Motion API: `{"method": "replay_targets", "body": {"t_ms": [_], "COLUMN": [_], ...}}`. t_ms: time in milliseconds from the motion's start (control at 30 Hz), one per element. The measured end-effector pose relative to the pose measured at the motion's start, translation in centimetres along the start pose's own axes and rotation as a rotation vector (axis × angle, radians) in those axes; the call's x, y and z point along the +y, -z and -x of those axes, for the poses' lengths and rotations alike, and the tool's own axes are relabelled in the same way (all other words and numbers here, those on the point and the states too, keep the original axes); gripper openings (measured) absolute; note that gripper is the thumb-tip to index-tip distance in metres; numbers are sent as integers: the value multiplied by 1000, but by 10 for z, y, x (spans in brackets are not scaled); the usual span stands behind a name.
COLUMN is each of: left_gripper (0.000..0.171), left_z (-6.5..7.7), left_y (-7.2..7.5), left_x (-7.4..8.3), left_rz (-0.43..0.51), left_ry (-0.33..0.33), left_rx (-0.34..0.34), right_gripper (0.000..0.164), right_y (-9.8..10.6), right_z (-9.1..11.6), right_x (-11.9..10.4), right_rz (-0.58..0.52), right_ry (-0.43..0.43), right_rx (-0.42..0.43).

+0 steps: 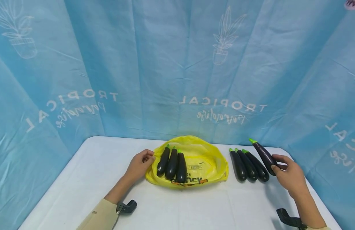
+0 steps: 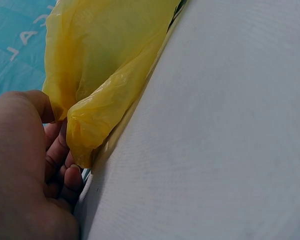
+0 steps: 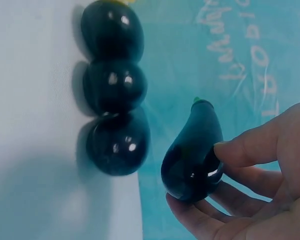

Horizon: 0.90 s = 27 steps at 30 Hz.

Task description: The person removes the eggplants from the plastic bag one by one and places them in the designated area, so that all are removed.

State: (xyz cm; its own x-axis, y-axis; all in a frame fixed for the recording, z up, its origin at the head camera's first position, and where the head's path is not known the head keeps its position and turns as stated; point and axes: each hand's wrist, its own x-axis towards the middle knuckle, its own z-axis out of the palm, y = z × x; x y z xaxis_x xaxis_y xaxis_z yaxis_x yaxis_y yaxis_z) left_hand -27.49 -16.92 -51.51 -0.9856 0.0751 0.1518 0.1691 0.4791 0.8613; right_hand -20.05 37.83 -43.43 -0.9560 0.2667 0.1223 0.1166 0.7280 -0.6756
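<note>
My left hand (image 1: 140, 164) pinches the left edge of a yellow plastic bag (image 1: 213, 166), which lies spread with its mouth open. In the left wrist view the bag's crumpled edge (image 2: 90, 125) runs between thumb and fingers. Three dark eggplants (image 1: 172, 163) with green stems lie side by side in the bag's left part. At the right, my right hand (image 1: 290, 175) grips another eggplant (image 1: 263, 156) near its thick end, the stem pointing away to the upper left. The right wrist view shows thumb and fingers around this eggplant (image 3: 195, 155), lifted off the table.
Three more eggplants (image 1: 249, 167) lie in a row on the white table (image 1: 203, 207), between the bag and my right hand. A blue printed curtain (image 1: 166, 80) hangs behind the table and along both sides.
</note>
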Motion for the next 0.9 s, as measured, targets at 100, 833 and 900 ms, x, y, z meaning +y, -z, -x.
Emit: {"method": "replay_targets", "body": {"t_ms": [100, 833, 900], "left_gripper": [18, 17, 17], "left_z": [0, 3, 4], "left_y": [0, -1, 0], "left_x": [0, 4, 4], "left_rz": [-2, -2, -5], "left_ry": [-5, -2, -4], "left_rx": [2, 10, 9], "right_gripper": [48, 53, 53], "right_y": [1, -4, -5], "right_z": [-3, -16, -16], "right_x": [6, 34, 35], "right_rz": [-13, -6, -7], "right_ry": [-21, -144, -155], "right_rx": [-7, -60, -68]}}
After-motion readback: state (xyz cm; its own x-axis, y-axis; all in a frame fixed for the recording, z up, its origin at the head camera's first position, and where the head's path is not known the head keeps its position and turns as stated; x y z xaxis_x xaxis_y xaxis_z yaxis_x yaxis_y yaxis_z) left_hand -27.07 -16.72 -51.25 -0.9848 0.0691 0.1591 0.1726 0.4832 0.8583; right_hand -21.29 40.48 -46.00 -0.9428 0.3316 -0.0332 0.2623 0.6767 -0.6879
